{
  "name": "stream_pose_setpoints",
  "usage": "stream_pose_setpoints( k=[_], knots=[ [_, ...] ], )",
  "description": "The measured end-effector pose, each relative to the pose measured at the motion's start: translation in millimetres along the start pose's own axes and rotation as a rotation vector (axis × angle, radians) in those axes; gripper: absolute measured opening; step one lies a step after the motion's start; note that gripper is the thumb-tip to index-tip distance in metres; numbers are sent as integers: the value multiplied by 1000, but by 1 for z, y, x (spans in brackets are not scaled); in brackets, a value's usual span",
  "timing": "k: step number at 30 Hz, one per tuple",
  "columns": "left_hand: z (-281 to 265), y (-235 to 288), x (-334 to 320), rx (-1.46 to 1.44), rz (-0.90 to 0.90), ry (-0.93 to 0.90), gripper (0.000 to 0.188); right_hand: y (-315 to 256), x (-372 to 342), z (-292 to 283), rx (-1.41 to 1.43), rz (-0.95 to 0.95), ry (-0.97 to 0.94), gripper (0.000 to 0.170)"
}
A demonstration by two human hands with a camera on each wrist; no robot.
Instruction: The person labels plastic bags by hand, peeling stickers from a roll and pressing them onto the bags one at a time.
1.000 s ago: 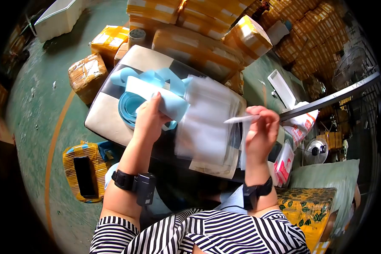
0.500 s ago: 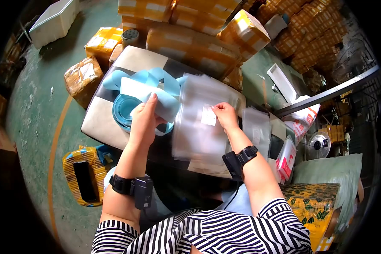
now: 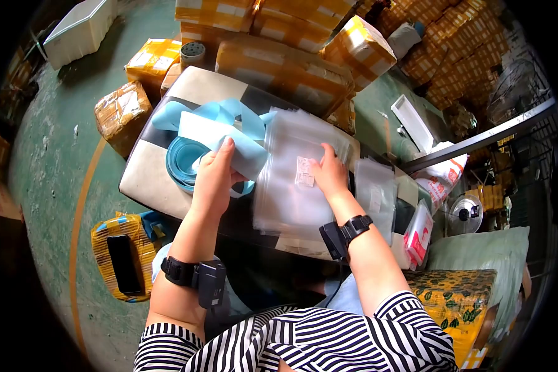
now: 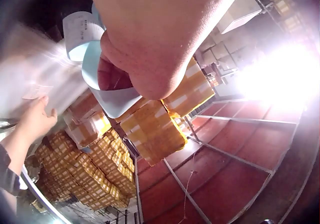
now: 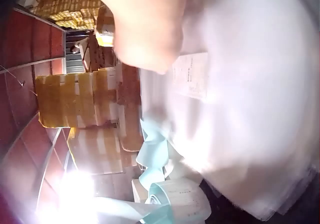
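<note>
The striped shirt (image 3: pixel 291 338) is nearest, with a dark band and device on each forearm. Left of the knees, a phone (image 3: pixel 124 263) lies on a taped parcel (image 3: pixel 100 263). Farther forward, the left hand (image 3: pixel 213 186) pinches a pale blue strip (image 3: pixel 249 155), thumb on top, fingers beneath; the blue roll (image 3: pixel 181 160) rests beside it on the padded tabletop (image 3: pixel 144 173). The right hand (image 3: pixel 331 177) is open, fingers loosely extended and apart, touching the edge of a small white label (image 3: pixel 304 171) that lies on the stack of clear plastic bags (image 3: pixel 285 201); its fingertips are blurred, so it perhaps presses lightly. More clear bags (image 3: pixel 375 198) lie to its right. Beyond the tabletop stand brown boxes (image 3: pixel 279 68) wrapped in yellow tape, and a white foam box (image 3: pixel 80 37) sits on the floor at far left.
</note>
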State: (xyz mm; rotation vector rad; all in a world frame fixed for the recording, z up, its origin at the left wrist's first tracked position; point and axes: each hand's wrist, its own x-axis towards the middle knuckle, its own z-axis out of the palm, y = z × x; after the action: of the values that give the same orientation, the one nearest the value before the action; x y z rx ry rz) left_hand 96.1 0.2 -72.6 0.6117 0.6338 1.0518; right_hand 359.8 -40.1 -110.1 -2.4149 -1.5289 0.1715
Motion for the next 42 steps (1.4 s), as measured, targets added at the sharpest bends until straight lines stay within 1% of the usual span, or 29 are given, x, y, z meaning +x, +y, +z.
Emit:
stream_pose_setpoints(
  k=[3, 4, 6, 7, 8, 11, 12, 13, 15, 18, 20, 22, 24, 25, 26, 27, 28, 29, 31, 32, 33, 35, 36, 39, 40, 42],
  knots=[
    [-2, 1, 0, 20, -7, -13, 40, 15, -10, 12, 13, -529, 214, 43],
    [0, 0, -1, 26, -7, -2, 39, 9, -22, 17, -113, -582, 175, 47],
    [4, 1, -3, 42, -4, 15, 39, 3, -44, 31, -202, -520, 200, 47],
    [3, 2, -1, 37, 6, -7, 39, 1, -46, 35, -245, -493, 217, 47],
    [0, 0, 0, 29, 16, -24, 39, 3, -44, 33, -258, -513, 169, 51],
    [-5, -1, 0, 17, 15, -27, 39, 30, -29, 21, -18, -316, 209, 56],
    [-6, 0, 1, 14, 15, -16, 39, 24, -33, 5, 54, -90, 285, 62],
    [-6, 0, 1, 5, 21, -19, 39, 33, -34, 3, -114, 55, 267, 64],
    [-4, 0, 0, -6, 18, -34, 39, 40, -37, -4, -187, 233, 29, 57],
    [1, -1, 0, 27, 23, -5, 39, 57, -36, -1, 122, 352, -102, 39],
    [1, -2, 0, 22, 13, 3, 39, 79, -35, 8, 210, 312, -17, 31],
    [-2, -2, -1, 30, 11, 12, 39, 74, -43, 0, 258, 235, 82, 21],
    [-5, -1, 0, 49, 12, 0, 39, 72, -48, -10, 136, 20, 252, 20],
    [-5, 0, 0, 43, 19, 1, 39, 77, -50, -16, 68, -79, 343, 20],
    [-1, 1, -1, 27, 19, 26, 39, 91, -46, -21, 70, -161, 390, 20],
    [3, 2, -2, 11, 20, 53, 38, 93, -44, -31, 522, 73, 300, 17],
    [3, 0, -1, 19, 17, 95, 39, 104, -39, -45, 722, 178, 330, 15],
    [0, -1, 0, 36, 12, 83, 38, 120, -34, -62, 923, 282, 352, 13],
    [-5, -4, 2, 65, 4, 59, 38, 143, -30, -95, 990, 320, 363, 11],
    [-3, -2, 1, 65, 0, 49, 38, 151, -32, -109, 926, 394, 312, 11],
    [-3, -2, 1, 68, -3, 60, 40, 171, -34, -113, 839, 383, 300, 11],
    [6, 2, -3, 109, 7, 82, 42, 230, -35, -95, 676, 360, 267, 12],
    [3, -1, -1, 129, 14, 85, 44, 256, -39, -87, 644, 392, 236, 12],
    [-1, -5, 2, 129, -1, 56, 44, 272, -49, -80, 162, 390, 181, 15],
    [1, -5, 2, 134, 2, 79, 45, 272, -52, -75, 43, 433, 258, 29],
    [8, -5, 1, 138, 14, 124, 45, 269, -43, -62, 41, 269, 427, 38]
  ],
)
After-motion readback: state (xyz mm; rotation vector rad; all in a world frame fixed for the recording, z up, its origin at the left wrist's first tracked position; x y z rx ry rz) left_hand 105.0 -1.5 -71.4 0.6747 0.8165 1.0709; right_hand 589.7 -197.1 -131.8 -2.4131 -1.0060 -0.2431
